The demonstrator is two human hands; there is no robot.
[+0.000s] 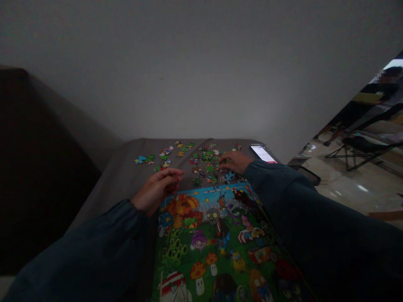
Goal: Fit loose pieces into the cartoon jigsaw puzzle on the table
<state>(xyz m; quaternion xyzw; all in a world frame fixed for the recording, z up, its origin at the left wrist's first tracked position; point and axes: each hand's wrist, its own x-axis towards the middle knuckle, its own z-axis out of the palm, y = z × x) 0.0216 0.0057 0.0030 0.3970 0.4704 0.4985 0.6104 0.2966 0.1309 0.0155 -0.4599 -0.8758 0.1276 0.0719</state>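
A colourful cartoon puzzle board (204,243) with mushrooms, a pumpkin and a zombie figure lies in front of me. Beyond its top edge, loose jigsaw pieces (208,156) are scattered in a pile. My left hand (159,184) is by the board's upper left corner, its fingers curled inward; what they hold, if anything, is in shadow. Over the right side of the pile, my right hand (234,161) reaches with bent fingers slightly apart, the tips down at the pieces. I see nothing held in it, though the pieces under the fingers are partly hidden.
Smaller groups of pieces (145,159) lie to the left on the grey cloth surface (122,180). A lit phone (263,154) rests near the right edge. A pale wall (195,71) rises behind. On the right, a folding chair (362,144) stands on the shiny floor.
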